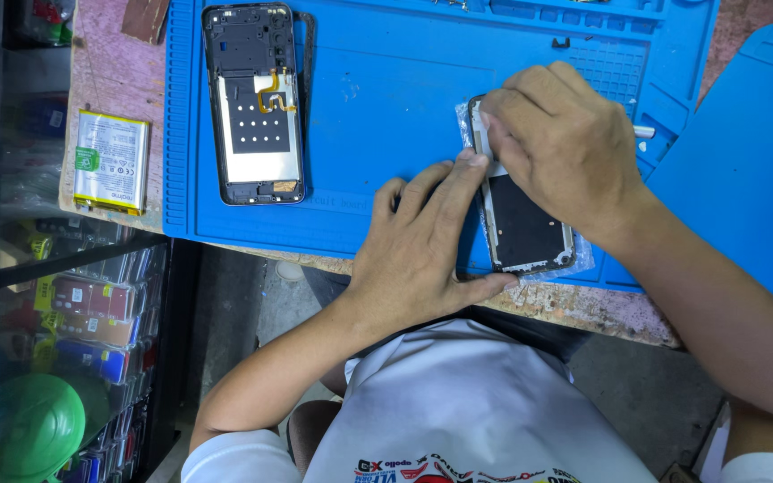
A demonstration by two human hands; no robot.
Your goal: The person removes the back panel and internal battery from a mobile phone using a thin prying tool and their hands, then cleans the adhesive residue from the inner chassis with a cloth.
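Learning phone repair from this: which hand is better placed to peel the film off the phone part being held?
Probably the right hand: its fingertips already pinch the phone part's top edge, while the left hand braces its side.

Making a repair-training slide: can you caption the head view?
Both hands, left hand and right hand, press on a phone frame on a blue mat.

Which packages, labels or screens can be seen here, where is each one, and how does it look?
Phone battery: on the bench left of the blue mat; flat silver rectangle, yellow edge, green sticker.
Display panel: on the mat, in clear wrap, under left hand and right hand; dark rectangle, pale frame.
Small packages: in the glass case at lower left; red, blue, yellow.
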